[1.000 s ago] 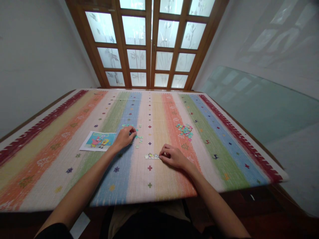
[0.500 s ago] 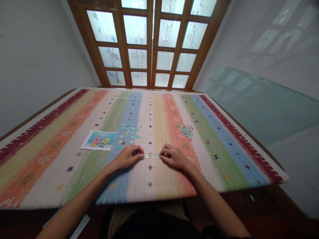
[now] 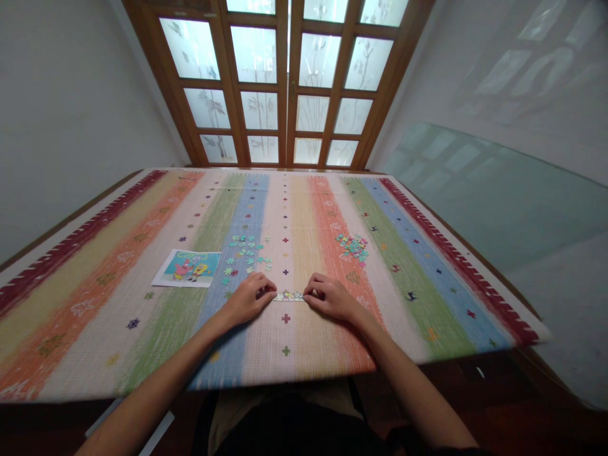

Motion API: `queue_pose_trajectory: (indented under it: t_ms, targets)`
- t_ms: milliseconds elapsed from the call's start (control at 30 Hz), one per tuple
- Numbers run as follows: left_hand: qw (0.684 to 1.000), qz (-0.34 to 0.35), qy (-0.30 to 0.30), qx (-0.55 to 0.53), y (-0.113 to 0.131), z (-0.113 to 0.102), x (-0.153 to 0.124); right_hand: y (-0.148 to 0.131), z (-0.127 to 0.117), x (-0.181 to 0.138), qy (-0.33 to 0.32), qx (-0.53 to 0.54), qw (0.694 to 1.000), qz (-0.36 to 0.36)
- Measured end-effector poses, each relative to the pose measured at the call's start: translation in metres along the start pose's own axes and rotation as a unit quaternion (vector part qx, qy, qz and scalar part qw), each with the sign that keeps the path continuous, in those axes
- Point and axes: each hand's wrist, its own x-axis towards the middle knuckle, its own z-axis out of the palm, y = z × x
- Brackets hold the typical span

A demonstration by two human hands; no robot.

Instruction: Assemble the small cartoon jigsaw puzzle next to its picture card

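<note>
A short strip of joined jigsaw puzzle pieces [image 3: 291, 296] lies flat on the striped tablecloth near the front middle. My left hand [image 3: 251, 297] is closed in a pinch at the strip's left end, thumb and finger on its edge. At the right end, my right hand [image 3: 330, 296] pinches the strip in the same way. Just beyond my left hand, several loose teal puzzle pieces [image 3: 244, 253] lie spread out. A heap of mixed-colour puzzle pieces [image 3: 352, 247] sits farther off, beyond my right hand.
Left of the loose pieces lies a printed cartoon picture [image 3: 187, 268] on white paper. The tablecloth [image 3: 286, 367] hangs at the table's near edge, close to my body. Wooden glazed doors [image 3: 285, 88] stand behind the table, and a glass panel [image 3: 498, 196] leans on the right wall.
My left hand has shifted slightly to the right, closing against the strip's left end. My right hand stays nearly in place. The whole view has moved a little.
</note>
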Motion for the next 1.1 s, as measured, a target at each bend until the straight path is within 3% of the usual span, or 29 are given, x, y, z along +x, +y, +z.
queue_pose_trajectory:
  t_ms: [367,667,1100]
  targets:
    - [1.000,-0.016,0.005,0.025,0.004,0.003,-0.002,0.000,0.000,0.000,0.004,-0.007,1.000,-0.004]
    - [0.998,-0.038,-0.012,0.039,0.000,-0.007,-0.008,-0.006,0.010,0.001,0.008,0.007,1.000,-0.019]
    - [0.997,-0.019,0.005,0.069,-0.007,-0.012,-0.012,-0.006,0.014,0.010,-0.003,0.011,1.000,-0.014]
